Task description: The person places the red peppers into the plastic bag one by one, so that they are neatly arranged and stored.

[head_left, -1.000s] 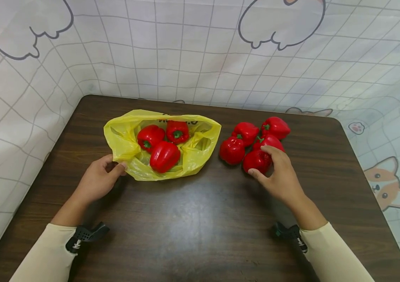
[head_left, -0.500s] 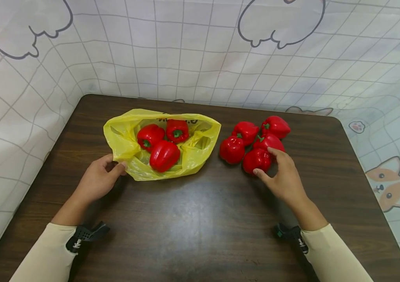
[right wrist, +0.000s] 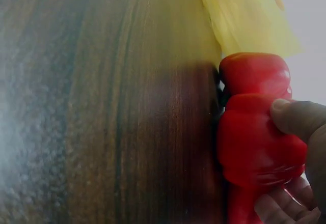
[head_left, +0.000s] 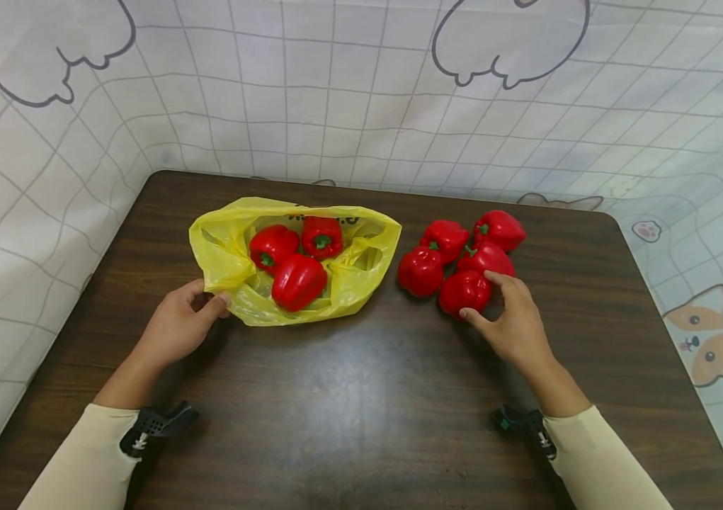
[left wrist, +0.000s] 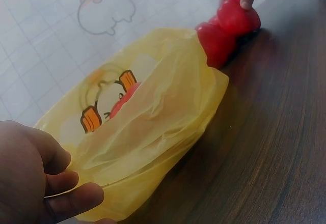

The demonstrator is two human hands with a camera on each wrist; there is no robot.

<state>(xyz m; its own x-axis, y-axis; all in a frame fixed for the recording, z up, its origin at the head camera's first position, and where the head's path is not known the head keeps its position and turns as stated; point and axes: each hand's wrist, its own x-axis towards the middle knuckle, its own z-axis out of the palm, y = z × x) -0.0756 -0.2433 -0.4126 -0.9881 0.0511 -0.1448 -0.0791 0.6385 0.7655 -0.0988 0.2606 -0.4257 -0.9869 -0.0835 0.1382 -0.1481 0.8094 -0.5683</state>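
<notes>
A yellow plastic bag (head_left: 221, 269) lies with its mouth spread wide, and three red bell peppers (head_left: 299, 282) show inside it. My left hand (head_left: 176, 322) pinches the bag's near left edge between thumb and fingers. To the right of the bag, several more red bell peppers (head_left: 420, 271) sit in a tight cluster on the table. My right hand (head_left: 514, 329) holds the nearest bell pepper (head_left: 465, 294) of that cluster, thumb on its near side and fingers on its far right side. In the right wrist view the thumb (right wrist: 290, 114) presses on this pepper's skin.
The dark wooden table (head_left: 336, 425) has rounded far corners. Behind it and at both sides hangs a white gridded cloth (head_left: 348, 92) with cartoon dogs. Dark straps (head_left: 144, 428) sit on both wrists over pale sleeves.
My right hand has slid slightly right, its fingers moving from over the nearest pepper to its right side. The left hand and the bag stay in place.
</notes>
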